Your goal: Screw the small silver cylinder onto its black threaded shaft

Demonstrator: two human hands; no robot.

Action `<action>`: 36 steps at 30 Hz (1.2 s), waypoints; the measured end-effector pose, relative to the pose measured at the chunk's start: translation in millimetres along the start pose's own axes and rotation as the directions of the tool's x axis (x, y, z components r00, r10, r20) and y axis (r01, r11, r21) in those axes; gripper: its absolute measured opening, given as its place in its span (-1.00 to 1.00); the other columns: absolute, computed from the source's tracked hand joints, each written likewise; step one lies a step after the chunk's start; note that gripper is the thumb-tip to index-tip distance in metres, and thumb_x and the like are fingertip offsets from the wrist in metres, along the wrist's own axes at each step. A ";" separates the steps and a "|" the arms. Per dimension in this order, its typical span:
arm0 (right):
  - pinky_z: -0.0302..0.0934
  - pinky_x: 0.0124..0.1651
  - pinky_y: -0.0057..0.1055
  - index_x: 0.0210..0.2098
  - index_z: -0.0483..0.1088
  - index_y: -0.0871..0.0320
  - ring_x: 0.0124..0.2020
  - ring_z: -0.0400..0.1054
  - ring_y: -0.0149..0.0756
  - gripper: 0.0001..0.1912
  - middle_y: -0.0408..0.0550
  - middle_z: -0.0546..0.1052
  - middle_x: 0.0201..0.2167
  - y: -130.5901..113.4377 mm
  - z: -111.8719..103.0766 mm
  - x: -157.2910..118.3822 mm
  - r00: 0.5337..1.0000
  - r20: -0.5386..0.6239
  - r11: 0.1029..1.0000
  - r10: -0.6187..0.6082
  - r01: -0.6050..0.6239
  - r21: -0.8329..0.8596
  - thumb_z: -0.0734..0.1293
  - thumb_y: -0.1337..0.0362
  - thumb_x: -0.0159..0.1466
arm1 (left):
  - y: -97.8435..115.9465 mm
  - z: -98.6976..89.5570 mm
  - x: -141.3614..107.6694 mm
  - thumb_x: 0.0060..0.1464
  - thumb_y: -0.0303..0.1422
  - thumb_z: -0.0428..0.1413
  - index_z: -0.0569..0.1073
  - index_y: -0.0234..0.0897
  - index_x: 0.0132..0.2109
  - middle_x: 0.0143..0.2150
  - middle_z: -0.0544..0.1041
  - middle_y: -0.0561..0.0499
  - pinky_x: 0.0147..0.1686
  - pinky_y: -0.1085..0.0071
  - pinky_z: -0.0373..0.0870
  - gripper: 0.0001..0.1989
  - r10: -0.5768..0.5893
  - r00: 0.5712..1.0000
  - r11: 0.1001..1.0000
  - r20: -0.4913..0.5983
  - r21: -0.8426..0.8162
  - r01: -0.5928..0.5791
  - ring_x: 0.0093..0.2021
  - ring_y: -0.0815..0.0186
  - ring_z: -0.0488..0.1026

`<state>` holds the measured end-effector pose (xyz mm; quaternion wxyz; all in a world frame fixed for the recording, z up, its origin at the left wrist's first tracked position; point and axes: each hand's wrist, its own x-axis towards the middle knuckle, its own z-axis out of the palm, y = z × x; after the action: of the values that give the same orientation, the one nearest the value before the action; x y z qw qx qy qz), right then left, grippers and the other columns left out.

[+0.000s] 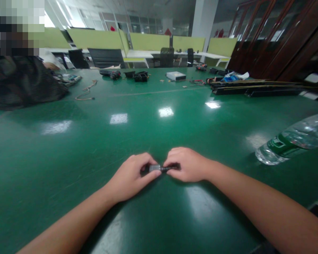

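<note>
Near the middle of the green table (pixel 153 134), my left hand (pixel 134 174) pinches a small silver-grey cylindrical piece (pixel 154 168) between thumb and fingers. A thin dark ridged part (pixel 164 169) extends from its right side, in line with it. My right hand (pixel 185 165) has its thumb and fingers closed round the far end of that dark part. Both hands are low over the tabletop, a short gap apart. The inner ends of both pieces are hidden by my fingers, and their exact kind is too small to tell.
A clear plastic bottle (pixel 288 144) with a green label lies at the right. Black rails (pixel 254 88), a white box (pixel 176 76), black trays (pixel 140 76), a power tool (pixel 110 73) and a cord (pixel 86 92) lie farther back. A person in dark clothing (pixel 23 81) is at the left.
</note>
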<state>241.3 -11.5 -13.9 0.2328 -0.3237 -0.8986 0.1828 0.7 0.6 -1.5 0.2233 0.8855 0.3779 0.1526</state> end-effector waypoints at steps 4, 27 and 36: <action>0.21 -0.14 -0.39 -0.28 0.54 0.17 -0.29 0.36 -0.30 -0.90 -0.07 0.53 -0.38 0.9 -1.3 -0.5 1.000 0.003 1.000 -0.001 0.001 -0.006 0.37 0.37 0.21 | 0.3 -0.5 0.0 0.25 -0.10 0.10 0.54 -0.20 -0.19 -0.33 0.54 0.04 -0.31 0.39 0.28 -0.72 0.001 1.000 1.000 0.002 -0.006 -0.001 -0.35 0.27 0.42; 0.22 -0.32 -0.48 -0.31 0.57 0.20 -0.41 0.37 -0.40 -0.84 -0.11 0.55 -0.41 14.5 -29.7 -12.1 0.969 0.163 0.980 0.184 -0.194 0.048 0.37 0.41 0.11 | 1.8 -1.8 0.5 0.24 -0.08 0.12 0.54 -0.20 -0.19 -0.33 0.53 0.05 -0.32 0.37 0.27 -0.71 -0.043 0.999 0.999 0.022 -0.025 0.043 -0.35 0.27 0.42; 0.21 -0.37 -0.51 -0.31 0.59 0.21 -0.44 0.37 -0.43 -0.84 -0.12 0.54 -0.43 15.0 -31.6 -13.5 0.952 0.177 0.958 0.249 -0.270 0.102 0.38 0.42 0.11 | 1.9 -1.2 -0.1 0.23 -0.10 0.13 0.53 -0.20 -0.20 -0.34 0.53 0.06 -0.32 0.37 0.26 -0.74 -0.028 1.000 0.999 0.001 -0.019 0.028 -0.36 0.27 0.42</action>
<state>274.9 -4.1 0.9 0.1525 -0.4079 -0.8510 0.2935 1.3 -0.2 0.5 0.2340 0.8780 0.3888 0.1525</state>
